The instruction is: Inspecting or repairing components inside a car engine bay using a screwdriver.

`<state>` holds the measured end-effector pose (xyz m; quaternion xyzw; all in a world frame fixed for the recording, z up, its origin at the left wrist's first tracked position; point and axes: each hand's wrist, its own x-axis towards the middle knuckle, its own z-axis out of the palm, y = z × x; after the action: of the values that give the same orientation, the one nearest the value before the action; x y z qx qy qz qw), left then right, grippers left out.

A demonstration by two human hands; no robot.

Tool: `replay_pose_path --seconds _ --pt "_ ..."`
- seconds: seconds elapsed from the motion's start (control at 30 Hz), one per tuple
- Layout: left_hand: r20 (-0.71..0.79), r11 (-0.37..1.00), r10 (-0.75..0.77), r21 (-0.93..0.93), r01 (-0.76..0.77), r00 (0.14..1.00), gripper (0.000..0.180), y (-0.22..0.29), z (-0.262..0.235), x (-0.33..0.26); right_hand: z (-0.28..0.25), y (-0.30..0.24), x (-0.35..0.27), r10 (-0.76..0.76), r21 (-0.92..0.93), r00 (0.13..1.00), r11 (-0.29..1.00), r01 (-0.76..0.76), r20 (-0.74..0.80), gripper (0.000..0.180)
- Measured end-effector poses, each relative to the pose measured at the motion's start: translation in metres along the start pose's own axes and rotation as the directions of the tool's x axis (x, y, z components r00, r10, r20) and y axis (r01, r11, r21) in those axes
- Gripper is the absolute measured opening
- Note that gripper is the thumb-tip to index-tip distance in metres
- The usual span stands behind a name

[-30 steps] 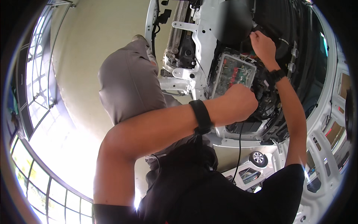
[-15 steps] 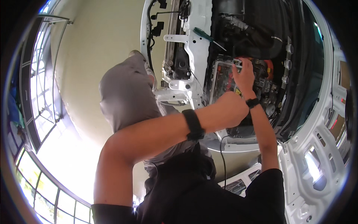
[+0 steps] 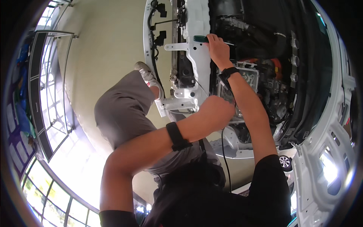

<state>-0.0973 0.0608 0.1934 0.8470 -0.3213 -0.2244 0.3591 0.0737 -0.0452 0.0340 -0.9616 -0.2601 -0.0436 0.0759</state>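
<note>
Both of my hands were up at the front of a white car with its engine bay (image 3: 264, 75) open. My right hand (image 3: 218, 49) was the farther one, fingers wrapped around a green-handled screwdriver (image 3: 200, 39); the handle stuck out to the left of my fist and lay across the white front crossmember (image 3: 196, 56), while a short pale length of the shaft showed on the other side of the hand, pointing toward the dark engine parts. A black band (image 3: 228, 72) sat on that wrist. My left hand (image 3: 216, 112) was closed into a fist lower down, well apart from the screwdriver, near a white bracket (image 3: 177, 104) and just left of a silver box with orange cables (image 3: 251, 75); I could not tell whether anything was held inside that fist. A black strap (image 3: 176, 136) circled my left forearm. One grey trouser leg (image 3: 121, 109) and a pale shoe (image 3: 145, 72) showed to the left, over the beige floor (image 3: 102, 49)
</note>
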Motion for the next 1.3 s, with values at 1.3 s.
replay_pose_path --seconds 1.3 --pt "-0.048 0.977 0.195 0.09 -0.191 0.98 0.008 0.029 0.02 0.016 -0.13 0.045 -0.126 0.695 0.376 0.658 0.715 -0.59 -0.289 0.027"
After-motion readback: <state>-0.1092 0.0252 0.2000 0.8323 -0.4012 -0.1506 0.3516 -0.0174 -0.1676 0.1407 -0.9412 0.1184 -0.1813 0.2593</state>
